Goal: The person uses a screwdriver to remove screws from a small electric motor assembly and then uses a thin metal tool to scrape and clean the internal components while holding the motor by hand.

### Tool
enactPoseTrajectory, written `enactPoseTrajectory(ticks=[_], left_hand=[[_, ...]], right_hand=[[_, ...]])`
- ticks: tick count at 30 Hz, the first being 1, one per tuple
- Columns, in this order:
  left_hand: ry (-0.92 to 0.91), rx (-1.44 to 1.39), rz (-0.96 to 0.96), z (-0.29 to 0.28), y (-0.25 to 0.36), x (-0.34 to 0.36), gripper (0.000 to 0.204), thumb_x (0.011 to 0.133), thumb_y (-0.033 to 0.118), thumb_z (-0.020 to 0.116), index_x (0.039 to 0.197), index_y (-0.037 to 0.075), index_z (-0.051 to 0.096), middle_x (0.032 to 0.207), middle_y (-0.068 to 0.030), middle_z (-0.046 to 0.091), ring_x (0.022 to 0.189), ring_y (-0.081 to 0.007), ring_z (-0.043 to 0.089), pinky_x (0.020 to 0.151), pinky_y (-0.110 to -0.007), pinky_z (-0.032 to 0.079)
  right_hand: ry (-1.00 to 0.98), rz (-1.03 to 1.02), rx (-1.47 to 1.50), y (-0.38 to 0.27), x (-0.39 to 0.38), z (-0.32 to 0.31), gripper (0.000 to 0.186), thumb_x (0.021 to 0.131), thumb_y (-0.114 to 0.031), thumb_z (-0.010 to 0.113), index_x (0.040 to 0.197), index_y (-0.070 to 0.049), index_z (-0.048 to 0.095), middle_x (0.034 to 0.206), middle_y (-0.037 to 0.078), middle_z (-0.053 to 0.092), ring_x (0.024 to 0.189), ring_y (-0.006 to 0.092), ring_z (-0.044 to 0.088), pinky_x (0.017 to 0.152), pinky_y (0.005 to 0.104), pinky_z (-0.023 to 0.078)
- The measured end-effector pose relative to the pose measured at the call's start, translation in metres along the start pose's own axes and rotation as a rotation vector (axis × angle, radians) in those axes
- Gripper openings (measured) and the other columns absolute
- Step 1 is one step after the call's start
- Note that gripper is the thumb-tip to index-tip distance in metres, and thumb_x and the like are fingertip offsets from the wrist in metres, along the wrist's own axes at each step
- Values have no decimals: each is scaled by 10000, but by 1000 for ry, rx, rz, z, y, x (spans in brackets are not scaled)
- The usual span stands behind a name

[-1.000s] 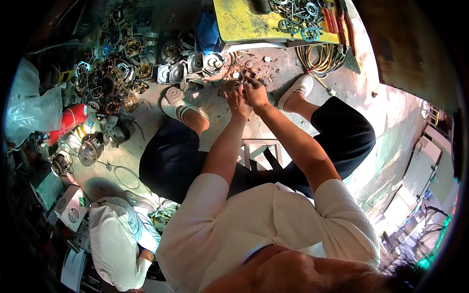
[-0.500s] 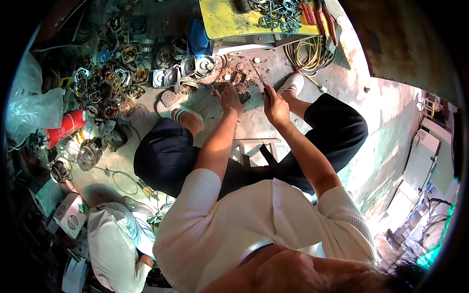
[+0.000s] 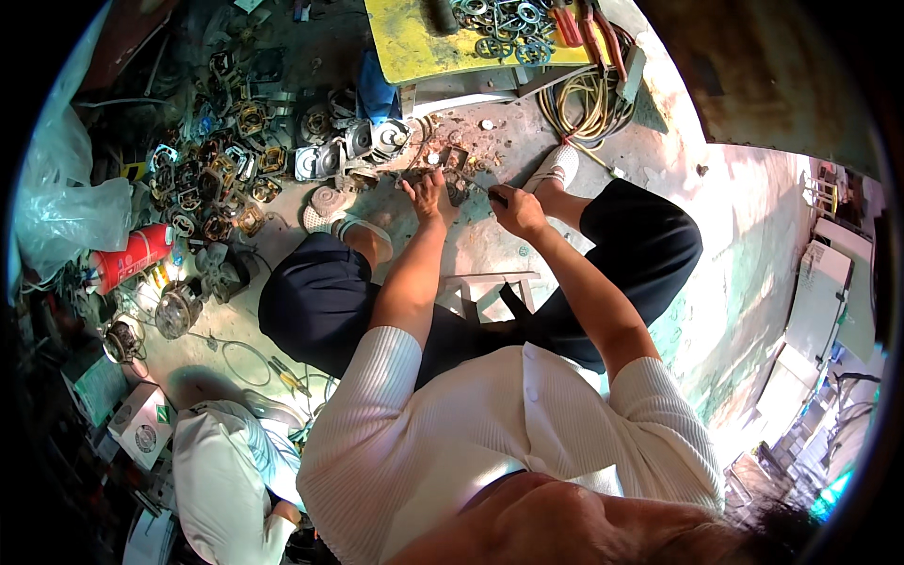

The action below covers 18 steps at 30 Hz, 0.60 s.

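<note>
My right hand (image 3: 518, 211) is closed around the dark handle of a thin tool that looks like a screwdriver (image 3: 476, 185). Its shaft slants up and left toward a small dark metal part (image 3: 459, 191) on the floor between my feet. Beside that part, my left hand (image 3: 427, 198) reaches forward with its fingers apart, the fingertips close to or on the metal. Just beyond lies a small square metal frame (image 3: 455, 155). The exact contact of the tool's tip is too small to make out.
Many motor parts (image 3: 221, 169) are heaped at the left. A yellow board (image 3: 414, 47) ahead bears metal rings and red-handled tools (image 3: 589, 33). Coiled cable (image 3: 584, 108) lies near my right shoe. A red cylinder (image 3: 132, 259) lies left; another person (image 3: 221, 471) is at lower left.
The tool has swung from pointing up and away to slanting left toward the metal part. My right hand has shifted left and lower; my left hand has moved slightly left, fingers spreading.
</note>
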<state>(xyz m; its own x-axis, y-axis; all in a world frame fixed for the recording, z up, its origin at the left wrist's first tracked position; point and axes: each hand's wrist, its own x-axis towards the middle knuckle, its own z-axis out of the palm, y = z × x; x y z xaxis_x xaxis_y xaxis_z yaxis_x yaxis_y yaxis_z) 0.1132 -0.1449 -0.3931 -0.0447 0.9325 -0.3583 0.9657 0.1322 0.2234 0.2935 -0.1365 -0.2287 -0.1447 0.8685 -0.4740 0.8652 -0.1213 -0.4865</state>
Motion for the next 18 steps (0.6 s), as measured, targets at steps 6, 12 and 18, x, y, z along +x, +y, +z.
enactPoseTrajectory(ticks=[6,12,18], left_hand=[[11,-51,7,-39,20,-14,920,586,285,856,1358,123,383,1180,-81,480,1136,-309,492,1171,-590,85],[72,-120,71,-42,15,-16,849,541,265,887,1216,93,401,1175,-110,498,1103,-334,510,1158,-605,118],[99,-129,88,-41,14,-15,892,503,283,910,1219,93,413,1182,-103,512,1106,-321,516,1146,-610,156]], right_hand=[[-96,-1,33,13,14,-14,303,880,-245,578,1119,-89,679,777,132,706,714,245,709,717,369,549],[-331,79,130,11,49,-44,291,857,-283,589,1081,-156,723,751,102,713,710,219,706,738,348,551],[-582,329,354,2,84,-59,209,898,-240,594,817,-59,659,590,0,589,424,93,481,368,274,369]])
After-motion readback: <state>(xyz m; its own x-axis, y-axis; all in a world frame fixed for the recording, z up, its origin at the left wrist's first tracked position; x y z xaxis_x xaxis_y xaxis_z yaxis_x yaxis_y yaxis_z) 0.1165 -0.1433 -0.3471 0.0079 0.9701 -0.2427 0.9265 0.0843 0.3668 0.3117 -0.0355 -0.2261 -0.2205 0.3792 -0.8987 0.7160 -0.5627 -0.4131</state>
